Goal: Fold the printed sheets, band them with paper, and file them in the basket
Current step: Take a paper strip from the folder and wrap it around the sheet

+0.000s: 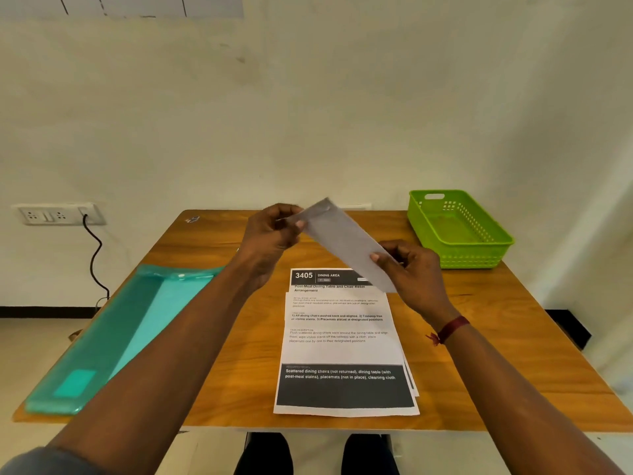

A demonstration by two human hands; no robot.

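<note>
I hold a narrow strip of paper (346, 241) in the air above the desk (239, 371). It slants from my left hand (274, 231) at its far end down to my right hand (411, 269) at its near end. Both hands pinch it, my left fingers (284, 210) curled round the upper corner. Only a blank side shows, so I cannot tell whether it is a folded sheet or the banding paper. The printed sheets (342, 347) lie flat and unfolded in a stack just below it. The green basket (469, 258) waits at the far right corner, and a teal folder (120, 337) lies on my left. I judge the work is early, at folding or banding. Next I must square the strip's edges and crease it firmly without letting it twist.
</note>
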